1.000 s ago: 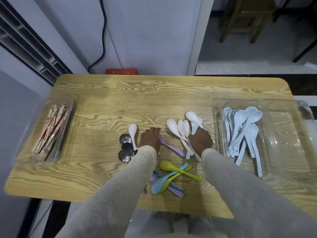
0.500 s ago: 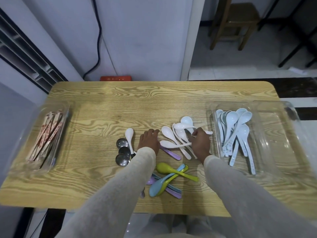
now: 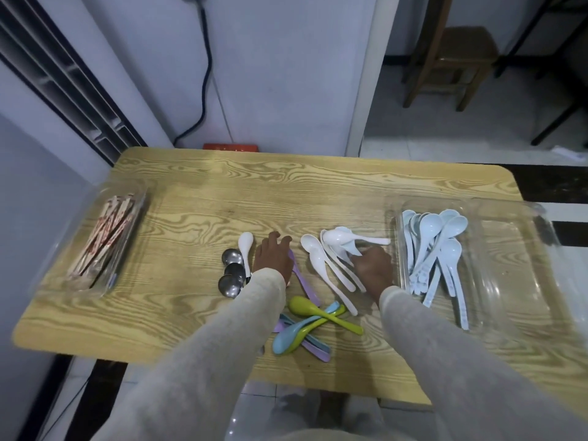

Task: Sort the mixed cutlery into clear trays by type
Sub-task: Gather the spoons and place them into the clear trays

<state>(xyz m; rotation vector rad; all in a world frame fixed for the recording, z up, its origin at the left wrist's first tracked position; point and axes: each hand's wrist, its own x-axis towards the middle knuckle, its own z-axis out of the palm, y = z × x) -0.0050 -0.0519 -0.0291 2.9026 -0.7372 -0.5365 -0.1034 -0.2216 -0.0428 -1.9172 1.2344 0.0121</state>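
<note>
My right hand (image 3: 373, 268) grips a bunch of white spoons (image 3: 342, 238) just left of the clear right tray (image 3: 515, 275), which holds several white spoons (image 3: 436, 249). More white spoons (image 3: 321, 265) lie on the table beside that hand. My left hand (image 3: 273, 259) rests palm down on the table, over a purple spoon (image 3: 300, 278), between a lone white spoon (image 3: 245, 246) and the white pile. Three steel spoons (image 3: 231, 272) lie left of it. Coloured plastic spoons (image 3: 305, 326) are heaped near the front edge.
A clear tray (image 3: 105, 237) at the table's left end holds wrapped chopsticks. The wooden table (image 3: 286, 192) stands against a white wall with a black cable and a red box behind it. A wooden stool (image 3: 451, 65) stands on the floor at the back right.
My right hand has lifted white spoons out of the pile and gathered them, with their handles now pointing toward the right tray. My left hand has stayed put. The camera has tilted up.
</note>
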